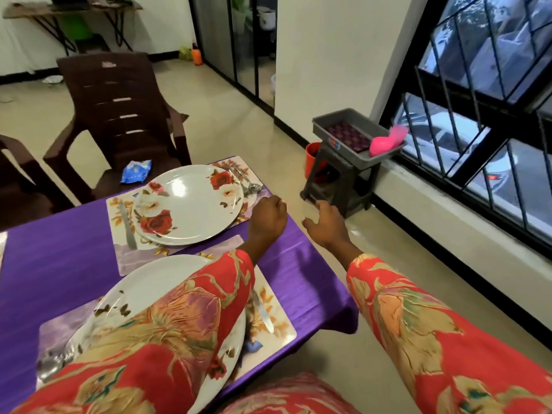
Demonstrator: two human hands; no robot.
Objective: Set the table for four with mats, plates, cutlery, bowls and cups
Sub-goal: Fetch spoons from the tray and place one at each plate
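Currently:
Left hand (266, 219): fingers curled together, empty, beside far plate (188, 204).
Right hand (324, 225): fingers apart, past worktop (298, 264) edge.
Risk: sleeve drags near plate (143, 297).

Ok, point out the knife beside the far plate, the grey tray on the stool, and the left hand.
knife (127, 228): head view, on its blade.
grey tray (334, 130): head view, on its near side wall.
left hand (266, 218): head view, on the back of the hand.
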